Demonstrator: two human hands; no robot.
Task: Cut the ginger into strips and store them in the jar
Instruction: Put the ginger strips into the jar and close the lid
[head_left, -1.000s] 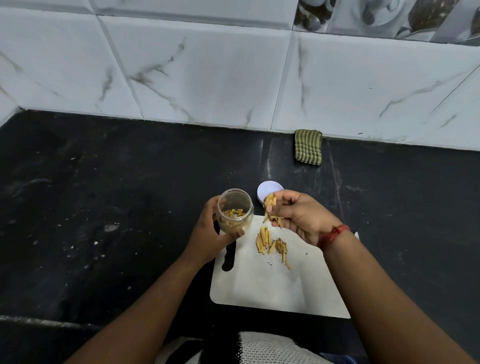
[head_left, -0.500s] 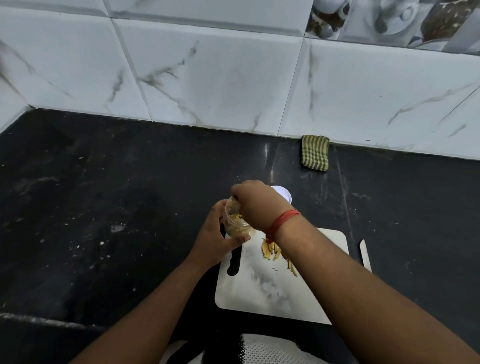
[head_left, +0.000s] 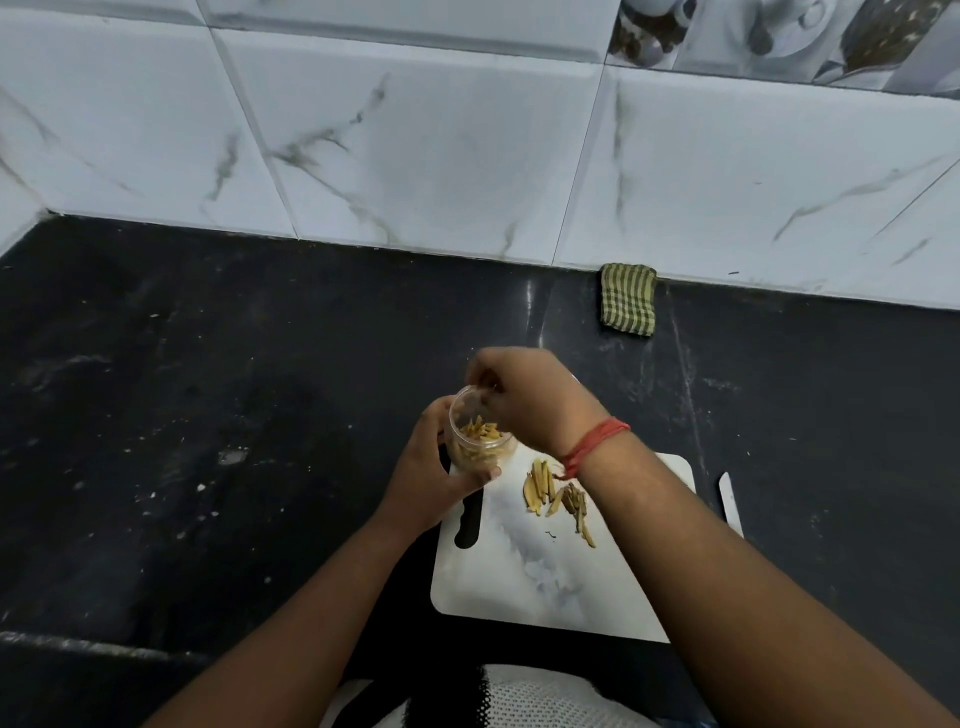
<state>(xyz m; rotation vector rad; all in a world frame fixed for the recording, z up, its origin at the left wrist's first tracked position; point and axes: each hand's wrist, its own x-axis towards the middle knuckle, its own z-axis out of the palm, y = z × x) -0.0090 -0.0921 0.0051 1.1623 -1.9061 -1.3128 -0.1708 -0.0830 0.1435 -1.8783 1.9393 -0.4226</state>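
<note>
My left hand (head_left: 431, 478) grips a small clear jar (head_left: 480, 441) at the far left corner of the white cutting board (head_left: 545, 577). The jar is tilted towards me and holds yellow ginger strips (head_left: 480, 430). My right hand (head_left: 524, 400), with a red thread on its wrist, hovers right over the jar's mouth, its fingers bunched and pointing down. The fingertips are blurred, so I cannot tell whether they still pinch any strips. A small pile of cut ginger strips (head_left: 556, 493) lies on the board just below my right wrist.
A knife blade (head_left: 730, 501) lies on the black counter (head_left: 234, 389) just right of the board. A folded green striped cloth (head_left: 627, 299) sits against the tiled wall at the back. My right hand hides the jar's lid.
My right hand carried a pinch of strips from above the board leftwards to the jar's mouth. The jar now holds more strips. My left hand has kept its grip on the jar.
</note>
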